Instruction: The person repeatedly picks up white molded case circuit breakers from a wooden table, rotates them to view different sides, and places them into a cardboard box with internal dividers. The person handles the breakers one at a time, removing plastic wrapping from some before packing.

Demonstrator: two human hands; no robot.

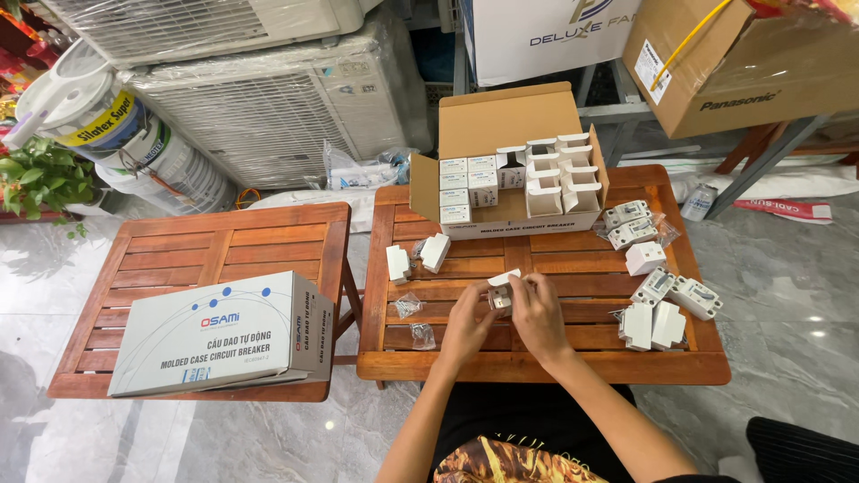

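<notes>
White card is what I have between my fingers: a small carton held above the middle of the right-hand slatted wooden table, its top flap standing open. My left hand is curled around the carton's near left side, fingers pressed onto it, and my right hand pinches its upper right edge and flap between thumb and fingertips. To do this well, I judge I should keep the left hand steady as the support and let the right alone work the flap, holding the carton low over the slats so nothing drops through the gaps. Reading from the left: a second wooden table carries a large closed grey-white box, well apart from my hands. Next come two small white cartons near the far left of my table, then two crumpled clear bags just left of my left hand; those could slide underfoot of the work, so I would keep clear of them. Behind the hands sits an open cardboard case, partly filled with rows of small cartons, some shut, some with flaps up. On the right lie loose white switch-like units and more cartons, near but not touching my right wrist.
</notes>
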